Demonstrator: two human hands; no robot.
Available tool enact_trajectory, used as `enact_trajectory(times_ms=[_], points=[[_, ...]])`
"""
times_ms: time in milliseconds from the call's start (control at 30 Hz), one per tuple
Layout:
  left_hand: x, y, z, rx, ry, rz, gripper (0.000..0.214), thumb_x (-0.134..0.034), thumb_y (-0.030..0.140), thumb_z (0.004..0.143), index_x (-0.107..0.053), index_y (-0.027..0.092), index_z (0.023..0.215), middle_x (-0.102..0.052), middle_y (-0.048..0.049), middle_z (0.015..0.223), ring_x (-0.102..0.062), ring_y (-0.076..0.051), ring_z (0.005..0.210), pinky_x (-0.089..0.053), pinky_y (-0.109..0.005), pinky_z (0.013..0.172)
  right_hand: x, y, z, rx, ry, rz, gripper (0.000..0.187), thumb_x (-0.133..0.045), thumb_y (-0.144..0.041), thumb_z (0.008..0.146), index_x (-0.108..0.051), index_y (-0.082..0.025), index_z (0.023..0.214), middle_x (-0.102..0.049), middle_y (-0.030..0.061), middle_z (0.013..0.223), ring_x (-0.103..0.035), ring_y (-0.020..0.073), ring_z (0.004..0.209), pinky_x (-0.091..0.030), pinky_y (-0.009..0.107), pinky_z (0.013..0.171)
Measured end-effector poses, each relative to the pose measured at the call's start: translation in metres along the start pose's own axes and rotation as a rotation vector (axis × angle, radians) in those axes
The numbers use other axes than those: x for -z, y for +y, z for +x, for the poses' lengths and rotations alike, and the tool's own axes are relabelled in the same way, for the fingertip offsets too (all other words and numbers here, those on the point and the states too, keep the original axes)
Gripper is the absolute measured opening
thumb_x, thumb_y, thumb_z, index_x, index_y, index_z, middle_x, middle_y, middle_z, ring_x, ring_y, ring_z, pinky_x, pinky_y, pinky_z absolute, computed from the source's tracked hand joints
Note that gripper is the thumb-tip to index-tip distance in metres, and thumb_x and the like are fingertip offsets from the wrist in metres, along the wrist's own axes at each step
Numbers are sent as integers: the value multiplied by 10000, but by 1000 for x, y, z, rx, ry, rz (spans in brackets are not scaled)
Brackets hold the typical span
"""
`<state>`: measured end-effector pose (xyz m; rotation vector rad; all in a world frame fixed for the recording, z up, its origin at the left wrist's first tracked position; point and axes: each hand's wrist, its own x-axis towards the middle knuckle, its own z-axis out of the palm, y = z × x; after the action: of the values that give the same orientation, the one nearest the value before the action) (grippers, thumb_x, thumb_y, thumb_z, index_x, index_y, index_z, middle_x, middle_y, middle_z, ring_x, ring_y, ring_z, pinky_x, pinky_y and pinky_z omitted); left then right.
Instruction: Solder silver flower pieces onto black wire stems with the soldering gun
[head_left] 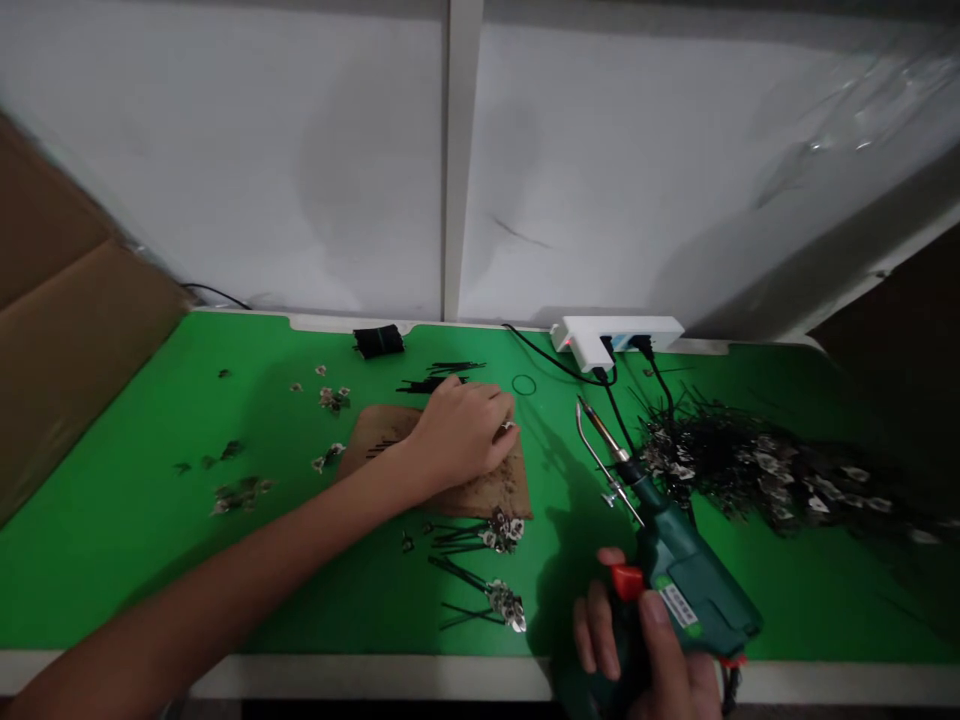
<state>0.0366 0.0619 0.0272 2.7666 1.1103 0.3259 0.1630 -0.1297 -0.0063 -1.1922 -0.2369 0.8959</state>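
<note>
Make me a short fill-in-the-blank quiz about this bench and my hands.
1. Your right hand grips a soldering gun whose trigger is coloured ____.
2. Your ____ hand partly hides the brown board.
3. Seen from your side, the large heap of metal parts lies to the ____ of that board.
4. The power strip at the back is coloured ____.

Missing words: red; left; right; white.

I can see room for a hand to slip over the green mat [553, 425] between the brown board [516, 492] and the soldering gun [690, 565]; to the right, a heap of metal pieces [772, 475] and black cables [661, 381] bar the way, and the left forearm [255, 560] crosses the near left side
</note>
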Motion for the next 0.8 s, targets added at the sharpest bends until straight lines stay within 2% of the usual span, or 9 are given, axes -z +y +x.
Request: enact_trajectory(times_ms=[67,200,300,533,800], points=[[6,-2,-7,-62,5,-22,152,-545,289,953,-646,177,970,-704,-42,906,-635,-205,848,-352,-349,758,0,0,0,2,3,4,191,-686,-364,883,-696,-187,953,-478,-51,521,-379,74,391,-292,218,397],[14,-3,-20,-174,-124,26,165,-601,342,936,-651,185,943,-723,-47,963,-645,-224,882,-331,-373,762,1,0,-1,0,-16,-3,192,-675,-361,889,-699,-180,947,-499,-42,541,-371,73,394,-299,219,396],[12,-1,-22,-153,-157,42,124,-583,285,948,-652,183,935,-733,-52,1023,-647,-227,925,-324,-383,778,1,0,-1,-9,-21,-10,211,-668,-377,894,-695,-177,955,-486,-49,534,-375,79,403,-309,220,403],[9,1,-15,-112,-146,12,138,-581,225,923,-673,192,1019,-724,-53,977,-635,-228,936,-321,-362,771,-3,-4,-5,-24,-14,-19,217,-677,-388,888,-705,-182,952,-456,-57,501,-381,84,399,-320,218,408],[22,-5,-18,-74,-199,-62,60,-676,251,911,-680,206,951,-731,-25,928,-646,-208,900,-329,-336,793,-7,-5,-4,-13,5,11,175,-681,-366,885,-704,-196,920,-451,-57,487,-370,84,389,-321,209,395]])
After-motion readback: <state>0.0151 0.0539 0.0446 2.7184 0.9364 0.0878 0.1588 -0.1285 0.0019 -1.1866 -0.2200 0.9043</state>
